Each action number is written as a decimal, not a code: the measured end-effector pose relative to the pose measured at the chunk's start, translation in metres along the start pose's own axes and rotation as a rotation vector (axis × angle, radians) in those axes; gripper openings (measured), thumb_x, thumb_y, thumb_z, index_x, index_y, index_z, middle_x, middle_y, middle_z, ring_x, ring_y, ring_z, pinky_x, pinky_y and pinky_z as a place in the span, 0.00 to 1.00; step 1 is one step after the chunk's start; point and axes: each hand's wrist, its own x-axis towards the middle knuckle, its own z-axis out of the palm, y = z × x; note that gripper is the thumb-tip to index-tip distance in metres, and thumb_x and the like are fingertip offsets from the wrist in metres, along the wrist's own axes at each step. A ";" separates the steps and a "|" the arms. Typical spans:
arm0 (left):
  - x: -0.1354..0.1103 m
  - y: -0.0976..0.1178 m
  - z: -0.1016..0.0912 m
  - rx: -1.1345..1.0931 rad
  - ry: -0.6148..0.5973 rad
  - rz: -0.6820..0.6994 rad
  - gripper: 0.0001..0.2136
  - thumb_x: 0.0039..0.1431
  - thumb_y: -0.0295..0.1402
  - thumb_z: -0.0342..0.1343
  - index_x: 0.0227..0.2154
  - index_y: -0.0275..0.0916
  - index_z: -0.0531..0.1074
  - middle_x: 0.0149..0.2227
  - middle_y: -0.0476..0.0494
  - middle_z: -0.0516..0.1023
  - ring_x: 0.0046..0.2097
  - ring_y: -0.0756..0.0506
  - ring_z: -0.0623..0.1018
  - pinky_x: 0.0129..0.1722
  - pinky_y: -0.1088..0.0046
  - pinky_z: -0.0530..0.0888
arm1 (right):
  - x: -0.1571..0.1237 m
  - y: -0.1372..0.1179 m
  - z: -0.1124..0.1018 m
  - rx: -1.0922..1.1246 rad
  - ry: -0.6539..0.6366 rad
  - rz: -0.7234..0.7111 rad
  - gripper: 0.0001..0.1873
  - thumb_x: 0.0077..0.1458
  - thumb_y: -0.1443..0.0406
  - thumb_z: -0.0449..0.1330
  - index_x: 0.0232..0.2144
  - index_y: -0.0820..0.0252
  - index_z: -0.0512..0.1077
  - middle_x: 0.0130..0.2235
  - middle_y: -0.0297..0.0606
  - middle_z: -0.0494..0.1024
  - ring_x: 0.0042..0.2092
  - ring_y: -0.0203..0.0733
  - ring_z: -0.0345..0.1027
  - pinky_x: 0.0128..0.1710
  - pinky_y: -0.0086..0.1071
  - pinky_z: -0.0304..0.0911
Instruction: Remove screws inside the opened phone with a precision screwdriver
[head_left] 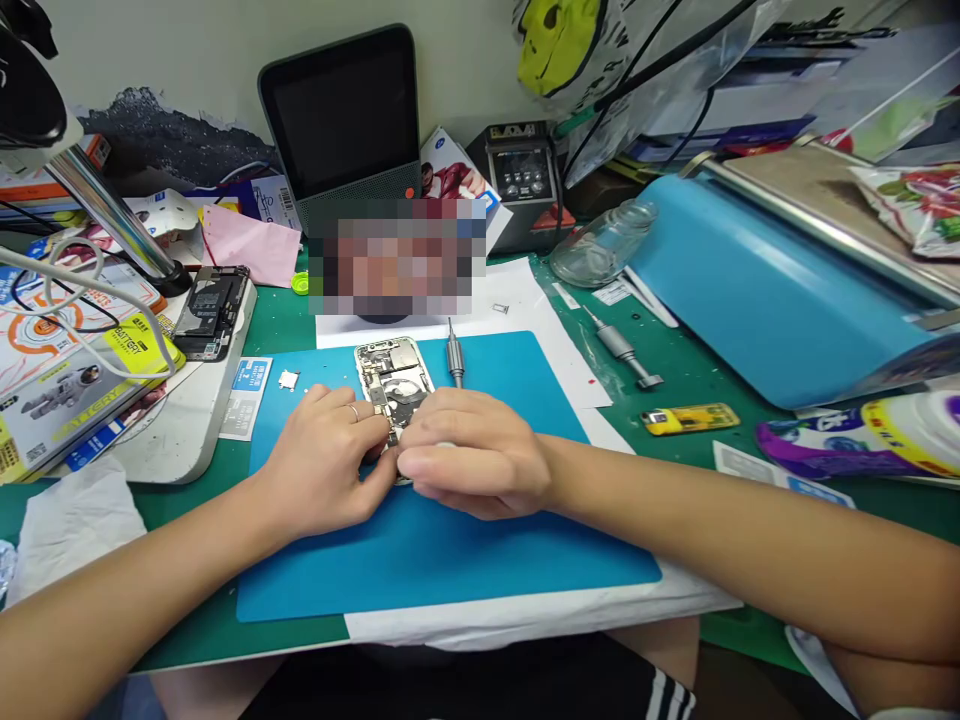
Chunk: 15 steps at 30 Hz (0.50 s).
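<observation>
An opened smartphone (396, 368) with its inner parts bare lies on the blue work mat (450, 560). My left hand (330, 460), a ring on one finger, is closed at the phone's lower left edge, thumb and fingers pressed against it. Over the lower right of the phone, my right hand (476, 455) has its fingers curled together; whatever they may hold is hidden. Both hands cover the phone's lower end. Just beyond the right hand a grey screwdriver (455, 358) points away from me. A small metal plate (288, 380) rests on the mat to the left.
Another screwdriver (621, 345) and a yellow phone-shaped piece (690, 419) lie to the right, near a purple-and-white bottle (832, 440). A glass jar (604, 245) lies on its side. Another opened phone (210, 312) and battery boxes (90, 390) are at left. A screen device (345, 120) stands behind.
</observation>
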 end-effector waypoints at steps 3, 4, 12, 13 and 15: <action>-0.001 -0.001 0.000 -0.006 -0.005 -0.002 0.12 0.62 0.34 0.49 0.22 0.39 0.64 0.23 0.47 0.70 0.29 0.46 0.63 0.31 0.64 0.53 | 0.002 0.000 0.000 0.000 0.016 -0.017 0.13 0.65 0.66 0.53 0.51 0.62 0.67 0.31 0.40 0.78 0.33 0.39 0.71 0.33 0.33 0.71; -0.001 -0.001 0.000 -0.004 -0.006 -0.001 0.12 0.62 0.34 0.49 0.22 0.39 0.64 0.23 0.47 0.70 0.29 0.46 0.63 0.31 0.64 0.53 | 0.002 0.000 -0.001 0.023 0.017 -0.019 0.14 0.66 0.67 0.52 0.52 0.64 0.67 0.32 0.41 0.79 0.35 0.39 0.73 0.35 0.34 0.72; 0.001 0.000 0.000 0.005 -0.010 -0.002 0.13 0.62 0.34 0.48 0.22 0.39 0.64 0.23 0.46 0.70 0.29 0.46 0.63 0.31 0.64 0.54 | 0.002 -0.002 -0.001 -0.030 0.028 0.001 0.13 0.66 0.66 0.52 0.51 0.62 0.68 0.31 0.39 0.78 0.33 0.39 0.72 0.33 0.33 0.72; 0.001 0.000 0.000 0.006 -0.015 -0.002 0.13 0.62 0.34 0.48 0.22 0.39 0.64 0.23 0.46 0.71 0.29 0.46 0.63 0.31 0.63 0.54 | 0.002 -0.002 -0.002 -0.013 0.026 0.004 0.14 0.66 0.67 0.51 0.53 0.63 0.67 0.33 0.41 0.79 0.36 0.40 0.73 0.35 0.34 0.74; 0.001 0.000 0.000 0.007 -0.018 -0.003 0.13 0.62 0.34 0.48 0.22 0.39 0.63 0.23 0.46 0.71 0.29 0.46 0.63 0.31 0.63 0.53 | 0.002 -0.002 -0.002 0.025 0.018 0.015 0.17 0.65 0.70 0.50 0.55 0.65 0.65 0.36 0.43 0.81 0.40 0.41 0.75 0.39 0.35 0.74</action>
